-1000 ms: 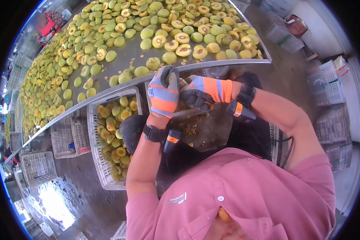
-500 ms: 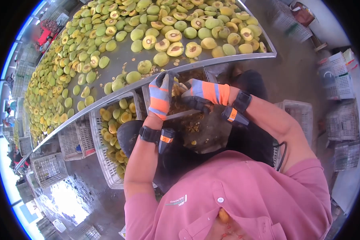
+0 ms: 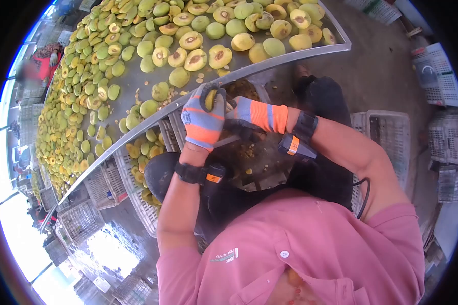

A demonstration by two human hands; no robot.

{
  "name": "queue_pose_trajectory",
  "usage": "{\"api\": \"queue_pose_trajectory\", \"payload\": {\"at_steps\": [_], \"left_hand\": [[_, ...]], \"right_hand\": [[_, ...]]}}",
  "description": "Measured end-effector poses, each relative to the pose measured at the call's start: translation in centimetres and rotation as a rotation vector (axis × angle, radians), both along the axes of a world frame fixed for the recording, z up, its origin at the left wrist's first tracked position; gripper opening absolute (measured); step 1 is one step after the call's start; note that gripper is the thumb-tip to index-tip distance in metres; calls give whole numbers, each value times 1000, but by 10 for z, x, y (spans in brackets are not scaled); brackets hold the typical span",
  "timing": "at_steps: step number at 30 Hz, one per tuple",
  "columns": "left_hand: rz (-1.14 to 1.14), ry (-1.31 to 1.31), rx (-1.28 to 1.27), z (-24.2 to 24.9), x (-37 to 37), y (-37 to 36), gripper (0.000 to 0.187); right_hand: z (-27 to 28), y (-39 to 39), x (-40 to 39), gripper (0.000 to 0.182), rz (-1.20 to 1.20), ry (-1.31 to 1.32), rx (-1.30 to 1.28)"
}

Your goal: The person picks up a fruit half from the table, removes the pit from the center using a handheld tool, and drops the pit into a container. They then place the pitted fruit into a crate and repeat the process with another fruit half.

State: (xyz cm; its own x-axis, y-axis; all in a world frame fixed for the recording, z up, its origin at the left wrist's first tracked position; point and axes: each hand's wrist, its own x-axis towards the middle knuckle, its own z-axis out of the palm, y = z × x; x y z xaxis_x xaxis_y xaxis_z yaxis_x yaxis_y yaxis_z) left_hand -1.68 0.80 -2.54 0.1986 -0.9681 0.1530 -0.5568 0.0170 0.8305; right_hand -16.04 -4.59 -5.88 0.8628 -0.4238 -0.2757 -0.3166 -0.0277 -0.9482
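Note:
My left hand [image 3: 203,116], in a grey and orange glove, is just below the metal rim of the table. Its fingers are closed around a yellow-green piece of stone fruit [image 3: 210,99]. Close against it from the right is my right hand [image 3: 245,114], gloved alike, with its fingers curled shut. A small pale tip shows between the two hands, but what the right hand grips is mostly hidden. Beyond the rim, halved stone fruits [image 3: 195,60], some with brown pits or hollows facing up, lie on the table [image 3: 152,76].
A white crate [image 3: 137,188] of fruit halves stands by my left knee. Below my hands is another container [image 3: 262,94] with brown scraps. More crates [image 3: 81,221] are at the left, and a pale crate [image 3: 392,147] is at the right. A person in red [image 3: 45,66] is across the table.
The view has shifted, so the table's fruit appears higher up. My left hand has turned, and the fruit piece in it now shows plainly. My right hand stays close beside it.

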Motion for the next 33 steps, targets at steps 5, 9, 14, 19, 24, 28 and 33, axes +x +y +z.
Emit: {"api": "queue_pose_trajectory", "payload": {"at_steps": [5,9,14,19,24,28,33], "left_hand": [[-15,-73,-54,5,-1,-1,15],[-2,-23,-33,8,-4,-1,15],[-41,-91,-195,19,-13,2,14],[-8,79,45,3,-8,-3,17],[-78,300,93,-6,-1,-9,17],[-3,-34,43,-2,-14,-4,18],[-29,-7,-11,7,-16,-5,16]], "right_hand": [[-34,-4,11,15,24,-12,-93],[6,-10,-15,20,248,-123,-36],[25,-7,-17,20,193,33,-104],[35,-3,-13,20,29,257,-109],[51,-3,-17,18,-96,361,98],[31,-7,-22,15,125,141,-145],[48,-1,-19,10,-57,316,48]]}}
